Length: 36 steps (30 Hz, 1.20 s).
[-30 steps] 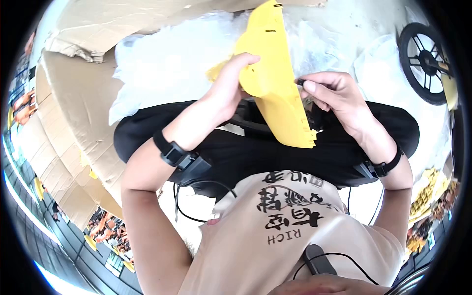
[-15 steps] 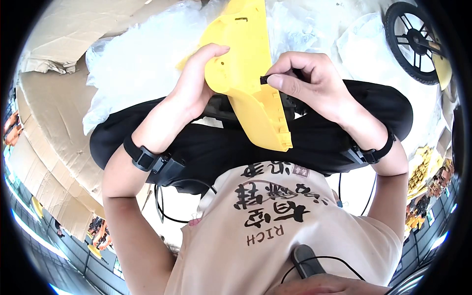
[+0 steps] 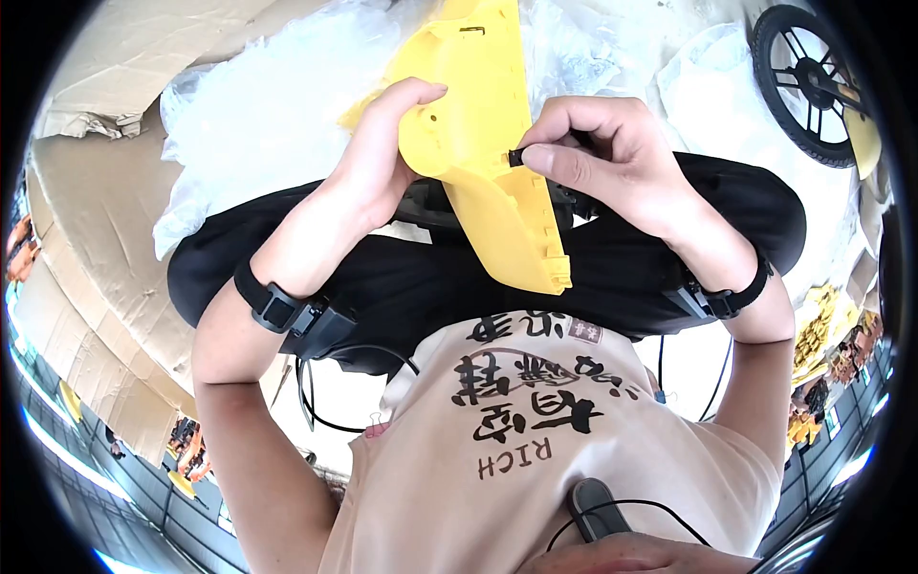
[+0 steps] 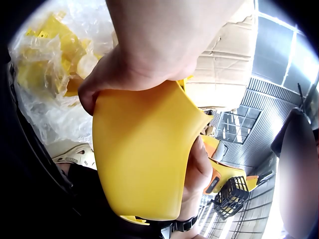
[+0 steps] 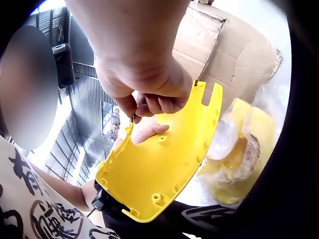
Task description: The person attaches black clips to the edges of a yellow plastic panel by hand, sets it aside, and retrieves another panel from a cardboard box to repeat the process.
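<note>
A curved yellow plastic shell (image 3: 478, 115) is held above the lap by the left hand (image 3: 378, 153), its thumb on the inner face and the fingers behind. In the left wrist view the shell's smooth outer face (image 4: 142, 154) shows, with the left hand (image 4: 144, 64) over its edge. The right hand (image 3: 607, 163) pinches a small black piece (image 3: 516, 157) between thumb and index finger at the shell's long edge. The right wrist view shows the right hand (image 5: 149, 89) by that edge and clips, holes and a round post inside the shell (image 5: 164, 169); the fingertips partly hide the piece.
Clear plastic bags (image 3: 258, 105) and cardboard (image 3: 105, 230) lie around the crossed legs (image 3: 402, 297). A black spoked wheel (image 3: 813, 86) stands at the upper right. Bagged yellow parts (image 5: 234, 164) are on the floor beyond the shell.
Over the last second the shell and both hands have shifted left in the head view, and the black piece has stayed at the shell's edge. Since half a second ago there is hardly any movement.
</note>
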{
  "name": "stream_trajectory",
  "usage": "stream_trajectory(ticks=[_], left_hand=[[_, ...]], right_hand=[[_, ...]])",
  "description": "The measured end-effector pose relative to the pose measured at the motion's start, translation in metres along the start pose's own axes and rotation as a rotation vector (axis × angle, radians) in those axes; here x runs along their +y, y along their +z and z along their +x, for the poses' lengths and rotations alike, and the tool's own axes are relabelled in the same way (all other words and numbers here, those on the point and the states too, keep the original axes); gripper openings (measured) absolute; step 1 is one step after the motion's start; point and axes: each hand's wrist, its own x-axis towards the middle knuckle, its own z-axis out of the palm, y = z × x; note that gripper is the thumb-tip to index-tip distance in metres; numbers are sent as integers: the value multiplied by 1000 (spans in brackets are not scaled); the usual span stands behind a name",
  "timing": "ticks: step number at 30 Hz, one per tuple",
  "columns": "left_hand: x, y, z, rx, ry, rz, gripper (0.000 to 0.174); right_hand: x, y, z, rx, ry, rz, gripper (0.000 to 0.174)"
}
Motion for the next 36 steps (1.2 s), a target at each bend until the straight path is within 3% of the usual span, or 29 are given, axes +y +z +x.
stream_trajectory(ticks=[3, 19, 20, 21, 29, 31, 35, 36], left_hand=[[-2, 0, 0, 1, -11, 25, 53], [-12, 3, -4, -17, 8, -97, 48], [-19, 6, -6, 87, 55, -82, 49], [-27, 2, -2, 76, 42, -123, 49], [-53, 5, -14, 60, 141, -299, 56], [-51, 8, -19, 84, 279, -271, 57], [-50, 10, -26, 118, 243, -263, 57], [-51, 9, -26, 122, 246, -239, 57]], right_hand=[[-1, 1, -1, -86, 64, 28, 11], [-2, 17, -6, 12, 76, -75, 10], [0, 21, -2, 14, 66, -61, 8], [1, 20, -8, 30, 79, -59, 6], [9, 24, -6, -149, 20, -122, 11], [3, 21, -2, -217, 93, -99, 12], [9, 12, 0, -287, 233, 43, 11], [6, 13, 1, -270, 363, 167, 12]])
